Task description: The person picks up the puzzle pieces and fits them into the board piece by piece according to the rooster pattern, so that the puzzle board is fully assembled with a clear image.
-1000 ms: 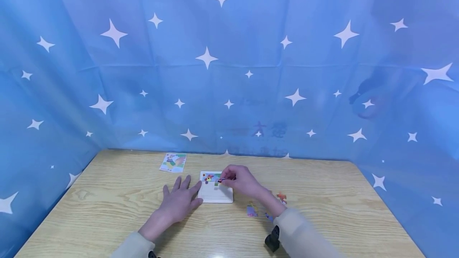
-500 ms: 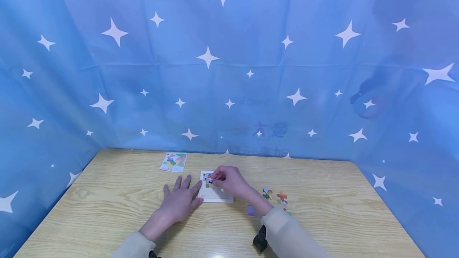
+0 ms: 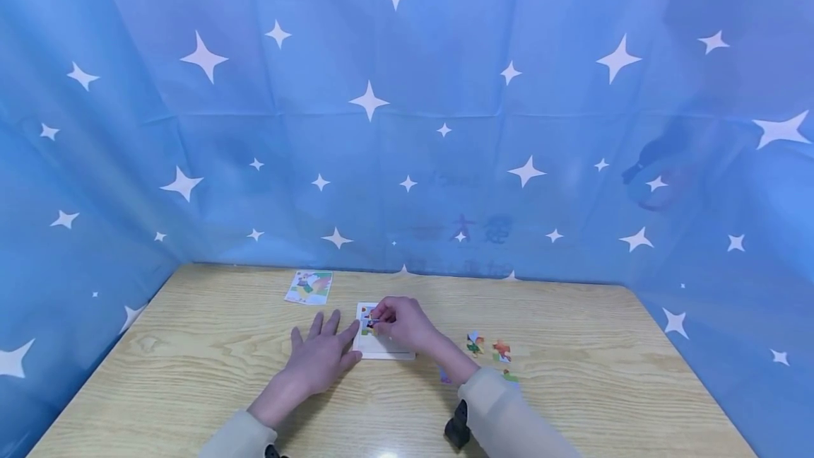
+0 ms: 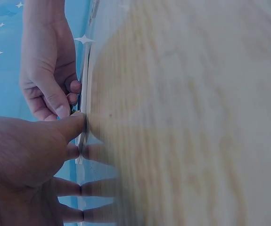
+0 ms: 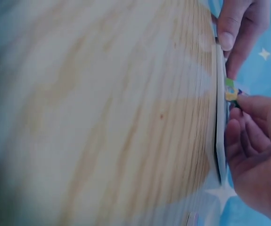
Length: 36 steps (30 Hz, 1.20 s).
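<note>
Head view: the person's right hand (image 3: 403, 321) pinches a small multicoloured jigsaw piece (image 5: 230, 90) at the upper left of a white rectangular tray (image 3: 384, 355); the left hand (image 3: 318, 359), fingers spread, touches the tray's left edge.

This is looking like an indoor, curtained-off table booth. Creased blue cloth (image 3: 432, 41) is hanging beyond the far edge of a wood-grain table (image 3: 585, 359) and closing in its left and right sides, with white stars (image 3: 369, 101) spreading over it. A bright reflection (image 3: 386, 454) is gleaming on the table's near side. The cloth is hiding whether this is a home or studio.
</note>
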Tool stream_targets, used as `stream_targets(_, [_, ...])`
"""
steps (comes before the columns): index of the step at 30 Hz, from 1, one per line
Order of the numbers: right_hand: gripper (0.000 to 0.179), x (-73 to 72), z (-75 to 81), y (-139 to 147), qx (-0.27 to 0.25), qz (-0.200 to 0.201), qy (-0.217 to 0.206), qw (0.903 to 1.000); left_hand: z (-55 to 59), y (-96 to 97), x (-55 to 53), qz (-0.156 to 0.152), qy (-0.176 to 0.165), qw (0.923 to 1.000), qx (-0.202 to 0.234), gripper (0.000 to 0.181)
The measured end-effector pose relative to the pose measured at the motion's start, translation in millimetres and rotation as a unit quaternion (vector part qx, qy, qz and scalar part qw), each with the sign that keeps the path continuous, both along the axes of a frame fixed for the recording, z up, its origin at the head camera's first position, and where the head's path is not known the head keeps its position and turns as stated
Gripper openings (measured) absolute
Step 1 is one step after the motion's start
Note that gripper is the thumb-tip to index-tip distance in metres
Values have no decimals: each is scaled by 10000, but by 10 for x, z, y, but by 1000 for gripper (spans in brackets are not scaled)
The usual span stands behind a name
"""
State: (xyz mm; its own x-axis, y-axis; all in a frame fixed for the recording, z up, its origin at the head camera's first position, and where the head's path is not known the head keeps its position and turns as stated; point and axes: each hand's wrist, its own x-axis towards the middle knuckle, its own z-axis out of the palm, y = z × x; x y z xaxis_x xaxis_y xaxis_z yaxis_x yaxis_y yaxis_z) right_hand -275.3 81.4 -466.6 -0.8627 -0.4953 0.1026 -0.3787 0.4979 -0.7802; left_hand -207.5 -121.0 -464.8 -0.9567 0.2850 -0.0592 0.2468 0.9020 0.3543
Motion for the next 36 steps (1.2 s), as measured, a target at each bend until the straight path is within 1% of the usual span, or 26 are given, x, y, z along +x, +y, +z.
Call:
stream_targets(5, [8, -8, -28, -42, 128, -59, 0, 9999, -26, -9, 2, 21, -12, 10000, -1, 57])
stream_targets(13, [9, -18, -52, -83, 247, -179, -38, 9995, -8, -10, 10, 9, -17, 10000, -10, 57])
stream_targets(16, [9, -26, -67, -88, 300, -158, 80, 9994, -2, -8, 13, 5, 17, 10000, -20, 57])
stream_targets(20, [8, -32, -77, -100, 538, -163, 332, 9979, 0, -2, 17, 8, 78, 10000, -17, 56])
stream_targets(23, [6, -25, -65, -112, 741, -201, 438, 9961, 3, 3, 19, 10, 98, 9999, -31, 56])
stream_targets(27, [2, -11, -50, -123, 932, -284, 412, 9944, 10, 7, 20, 8, 101, 9999, -45, 56])
stream_targets(28, [4, -8, -49, -125, 963, -304, 387, 9941, 12, 8, 21, 8, 100, 9999, -49, 56])
stream_targets(32, [0, -7, -47, -127, 1021, -380, 332, 9935, 19, 12, 23, 13, 84, 10000, -21, 56])
stream_targets(36, [5, -4, -40, -125, 1045, -398, 304, 9933, 23, 17, 26, 26, 85, 10000, 6, 56])
